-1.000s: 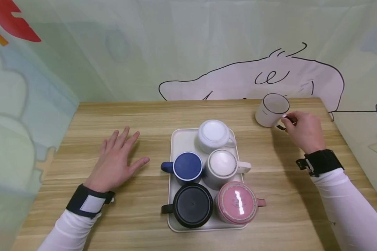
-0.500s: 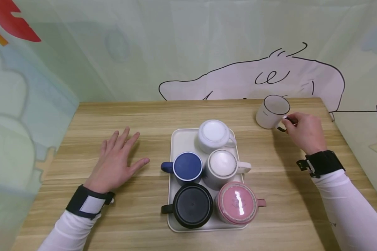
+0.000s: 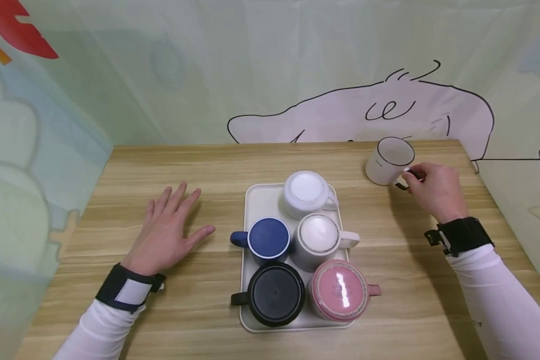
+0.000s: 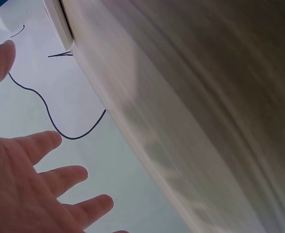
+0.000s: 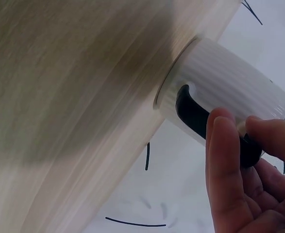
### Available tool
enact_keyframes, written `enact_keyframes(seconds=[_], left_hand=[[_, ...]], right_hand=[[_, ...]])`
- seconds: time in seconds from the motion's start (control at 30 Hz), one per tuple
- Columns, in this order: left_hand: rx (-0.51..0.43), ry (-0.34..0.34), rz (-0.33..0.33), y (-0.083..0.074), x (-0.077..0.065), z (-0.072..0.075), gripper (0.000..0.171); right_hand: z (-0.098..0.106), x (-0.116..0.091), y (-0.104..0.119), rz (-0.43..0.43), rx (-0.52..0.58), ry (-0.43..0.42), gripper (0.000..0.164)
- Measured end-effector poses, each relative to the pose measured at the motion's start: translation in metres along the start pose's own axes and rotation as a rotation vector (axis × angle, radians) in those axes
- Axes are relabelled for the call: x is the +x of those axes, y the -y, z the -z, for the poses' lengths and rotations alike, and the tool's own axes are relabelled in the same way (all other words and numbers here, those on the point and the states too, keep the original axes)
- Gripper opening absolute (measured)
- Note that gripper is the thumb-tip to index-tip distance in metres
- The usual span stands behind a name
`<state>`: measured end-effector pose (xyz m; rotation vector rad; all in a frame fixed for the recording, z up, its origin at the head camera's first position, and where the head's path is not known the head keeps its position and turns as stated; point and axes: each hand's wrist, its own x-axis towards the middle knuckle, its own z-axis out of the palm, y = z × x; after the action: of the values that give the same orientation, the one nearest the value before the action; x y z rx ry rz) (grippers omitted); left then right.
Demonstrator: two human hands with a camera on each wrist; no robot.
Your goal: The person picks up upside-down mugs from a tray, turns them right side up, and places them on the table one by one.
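Observation:
At the back right of the wooden table, a white mug (image 3: 382, 167) with a dark rim stands upright, its ribbed side (image 5: 225, 77) showing in the right wrist view. My right hand (image 3: 437, 191) pinches its black handle (image 5: 193, 114) between thumb and fingers. To the left of the tray, my left hand (image 3: 164, 232) has its fingers spread and holds nothing. The white tray (image 3: 263, 197) bears several upside-down mugs: a white one (image 3: 307, 189), a grey-white one (image 3: 318, 235), a blue one (image 3: 269, 239), a black one (image 3: 276, 295) and a pink one (image 3: 340, 291).
The wooden table (image 3: 198, 165) ends at the back against a pale printed curtain (image 3: 171, 90) with cartoon drawings. Handles of the blue and black mugs stick out past the tray's left edge; those of the pink and grey-white mugs overhang its right edge.
The white mug with the dark rim has shifted very slightly toward the person, with the right hand on its handle throughout. The left hand and the tray stay as they were.

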<state>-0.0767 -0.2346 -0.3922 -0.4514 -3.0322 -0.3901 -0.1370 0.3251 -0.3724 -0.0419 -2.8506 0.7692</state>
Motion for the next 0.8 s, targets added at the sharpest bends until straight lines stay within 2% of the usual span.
enact_keyframes(seconds=[0.53, 0.8], left_hand=[[0.001, 0.001, -0.004, -0.0012, -0.0001, -0.0008, 0.09], [-0.001, -0.003, 0.0, -0.0009, -0.0009, -0.0003, 0.09]], right_hand=[[0.0004, -0.0003, -0.0003, -0.029, 0.012, 0.028, 0.03], [0.0034, -0.0043, -0.0003, -0.015, -0.007, 0.027, 0.047]])
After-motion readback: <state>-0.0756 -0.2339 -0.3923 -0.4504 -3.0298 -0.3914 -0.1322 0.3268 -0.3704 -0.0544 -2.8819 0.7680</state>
